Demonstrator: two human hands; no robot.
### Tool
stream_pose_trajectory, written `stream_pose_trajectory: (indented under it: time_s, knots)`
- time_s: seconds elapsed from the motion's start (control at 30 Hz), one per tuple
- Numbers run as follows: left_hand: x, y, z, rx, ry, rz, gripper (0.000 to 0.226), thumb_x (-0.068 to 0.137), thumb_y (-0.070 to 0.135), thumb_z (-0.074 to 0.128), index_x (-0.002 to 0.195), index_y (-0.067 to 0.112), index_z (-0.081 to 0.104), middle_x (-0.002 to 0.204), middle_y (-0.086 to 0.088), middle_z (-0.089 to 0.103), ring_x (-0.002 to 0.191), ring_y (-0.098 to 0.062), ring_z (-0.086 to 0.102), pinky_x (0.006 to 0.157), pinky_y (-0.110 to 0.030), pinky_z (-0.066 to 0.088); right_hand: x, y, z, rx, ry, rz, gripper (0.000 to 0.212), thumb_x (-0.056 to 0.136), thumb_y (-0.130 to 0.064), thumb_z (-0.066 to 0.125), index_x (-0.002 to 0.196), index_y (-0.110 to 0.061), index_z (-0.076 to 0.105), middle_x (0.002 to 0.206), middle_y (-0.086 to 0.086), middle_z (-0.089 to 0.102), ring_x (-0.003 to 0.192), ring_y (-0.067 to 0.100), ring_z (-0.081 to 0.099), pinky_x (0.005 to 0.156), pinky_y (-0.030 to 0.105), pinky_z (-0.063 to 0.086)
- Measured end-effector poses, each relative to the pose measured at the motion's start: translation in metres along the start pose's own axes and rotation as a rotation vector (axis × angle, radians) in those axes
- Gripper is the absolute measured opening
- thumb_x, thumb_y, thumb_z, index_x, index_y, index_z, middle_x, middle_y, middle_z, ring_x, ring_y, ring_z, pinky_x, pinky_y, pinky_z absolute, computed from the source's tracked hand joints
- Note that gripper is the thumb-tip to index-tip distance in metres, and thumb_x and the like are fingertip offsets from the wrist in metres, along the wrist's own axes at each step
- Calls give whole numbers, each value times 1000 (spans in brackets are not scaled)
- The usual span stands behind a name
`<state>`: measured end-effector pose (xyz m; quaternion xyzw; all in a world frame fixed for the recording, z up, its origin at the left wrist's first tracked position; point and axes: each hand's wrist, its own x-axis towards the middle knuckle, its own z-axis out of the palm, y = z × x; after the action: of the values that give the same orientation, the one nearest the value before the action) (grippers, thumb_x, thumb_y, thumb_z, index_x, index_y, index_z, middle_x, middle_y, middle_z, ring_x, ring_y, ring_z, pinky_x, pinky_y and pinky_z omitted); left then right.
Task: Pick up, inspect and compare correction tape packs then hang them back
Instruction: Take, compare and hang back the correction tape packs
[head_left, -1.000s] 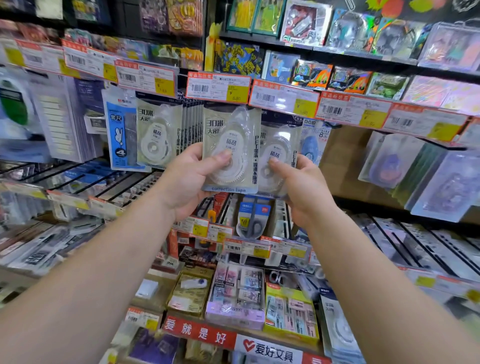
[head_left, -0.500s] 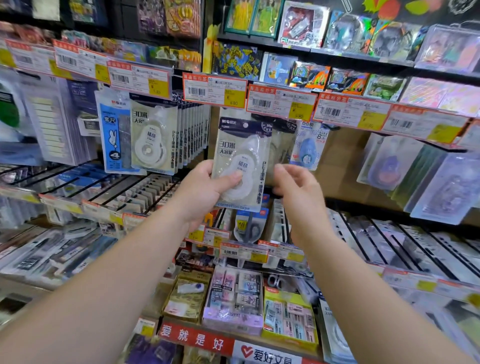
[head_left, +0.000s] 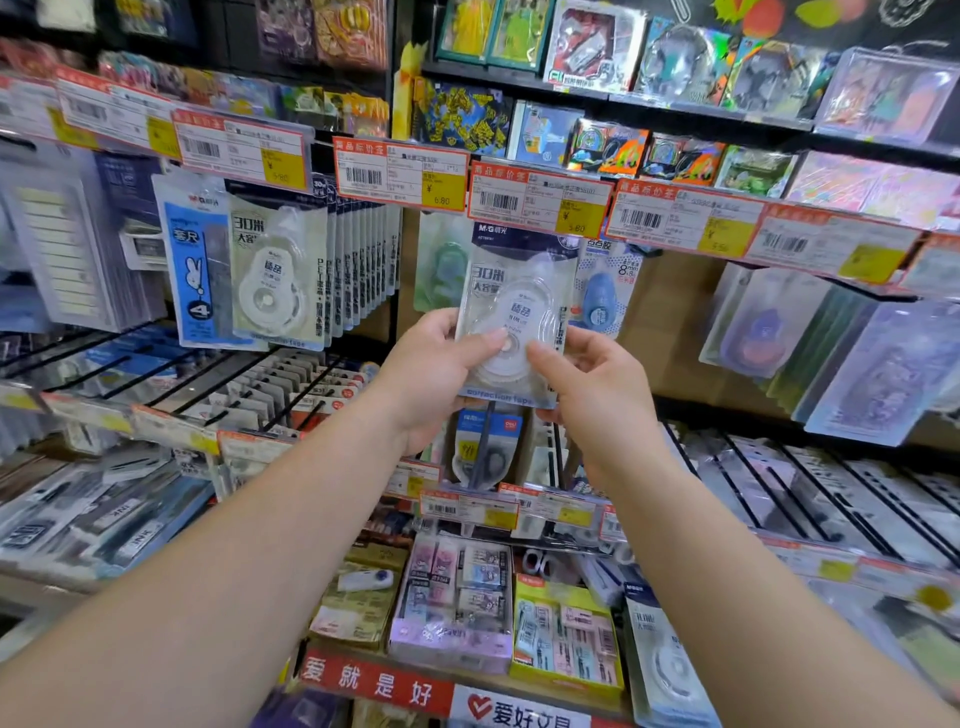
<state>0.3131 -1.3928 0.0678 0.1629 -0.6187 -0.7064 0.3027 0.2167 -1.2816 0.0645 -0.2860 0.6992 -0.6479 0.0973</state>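
A correction tape pack with a dark blue header and a white dispenser under a clear blister is held upright in front of the hanging rail. My left hand grips its left side with the thumb on the blister. My right hand pinches its right lower edge, thumb on the front and fingers behind. A row of the same packs hangs on a hook at the left. I cannot tell whether a second pack lies behind the held one.
Price tags line the rail just above the held pack. A pale green pack and a blue dot-glue pack hang behind it. A blue ruler pack hangs at the left. Scissors and boxed erasers sit below.
A second ago each hand held its own pack side by side. Now only one pack shows, with both hands on it, and the right hand has moved in to its right edge.
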Motion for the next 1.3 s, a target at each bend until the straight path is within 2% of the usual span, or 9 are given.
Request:
stream_pose_trajectory:
  time_s: [0.13,0.23,0.37,0.53,0.67,0.77,0.9,1.07,1.3]
  knots:
    - [7,-10,1,282,127,-6,60,89,35,71,140,18,45,130,-2,64,109,-18,66,94,-41,54,3,3,-3,-68,-16,-34,57,89,-33,70,140,-20,50,109,-12,63,98,7,62,80,23,54]
    - [0,-28,1,659,348,124,75,85,46,70,147,22,36,148,-2,44,136,-21,41,114,-44,34,-7,16,-8,-153,46,-63,56,88,-37,71,139,-26,49,128,-8,57,115,8,54,95,26,46]
    - [-25,-57,14,752,378,445,50,89,33,66,133,14,52,127,2,52,123,-19,47,107,-35,39,-30,35,-26,-179,119,-65,20,90,-28,69,109,-29,62,102,-9,67,98,9,65,93,31,53]
    - [-62,-105,38,914,-7,650,29,89,28,62,113,11,63,103,2,64,99,-15,54,86,-26,40,-76,72,-59,-329,141,-11,13,91,-24,68,81,-31,64,74,-14,66,67,0,59,64,14,47]
    - [-84,-148,63,1137,-440,366,41,93,40,58,127,18,58,124,-1,63,118,-23,55,97,-36,42,-110,127,-103,-503,188,214,10,90,-23,68,81,-25,65,73,-12,65,71,9,61,61,16,44]
    - [-85,-182,81,1249,-528,94,52,95,51,51,136,20,49,136,-6,55,126,-28,48,102,-38,40,-122,165,-149,-582,270,401,6,90,-27,67,92,-21,66,85,-5,66,88,21,64,72,26,41]
    - [-77,-222,112,1301,-500,-87,53,94,54,49,135,20,49,141,-7,51,131,-29,45,101,-39,39,-116,201,-205,-679,285,513,31,92,-31,62,117,-13,65,98,-1,65,85,19,56,74,26,38]
    - [-61,-270,168,1286,-380,-298,61,90,58,54,137,19,48,136,-9,51,127,-30,46,103,-40,41,-85,246,-248,-651,204,580,37,92,-30,64,123,-11,60,100,3,63,89,25,62,78,33,50]
    - [-41,-324,220,930,-39,-683,96,77,61,71,151,12,33,153,-10,42,139,-32,42,111,-39,39,-41,299,-273,-688,58,629,63,86,-41,70,137,-9,52,128,14,62,115,31,61,89,32,46]
